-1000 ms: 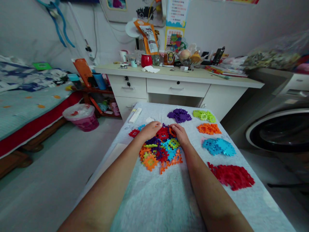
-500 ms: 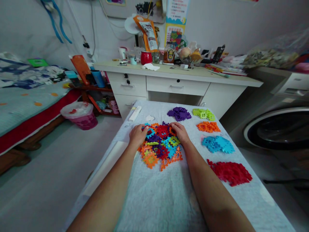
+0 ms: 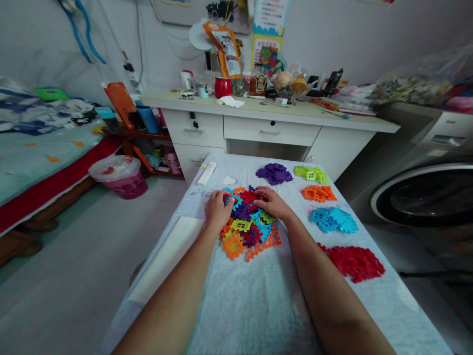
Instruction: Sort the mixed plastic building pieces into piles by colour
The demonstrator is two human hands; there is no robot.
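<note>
A mixed heap of coloured plastic snap tiles [image 3: 248, 227] lies in the middle of a table covered with a pale blue cloth [image 3: 254, 301]. My left hand [image 3: 218, 209] rests on the heap's left side, fingers curled over the tiles. My right hand [image 3: 271, 201] lies on the heap's top right, fingers stretched flat across red and purple pieces. Along the right side lie sorted piles: purple [image 3: 274, 173], green [image 3: 312, 174], orange [image 3: 318, 193], blue [image 3: 332, 220] and red [image 3: 355, 262].
A white tube [image 3: 206, 173] lies at the table's far left corner. A white desk [image 3: 273, 128] crowded with cups and clutter stands behind. A pink bin [image 3: 118, 176] and a bed [image 3: 33, 162] are at left, a washing machine [image 3: 424, 197] at right.
My left hand slid from the heap's top out to its left edge, then back onto the left side. My right hand flattened and shifted slightly left. The red tile at the left joined the heap.
</note>
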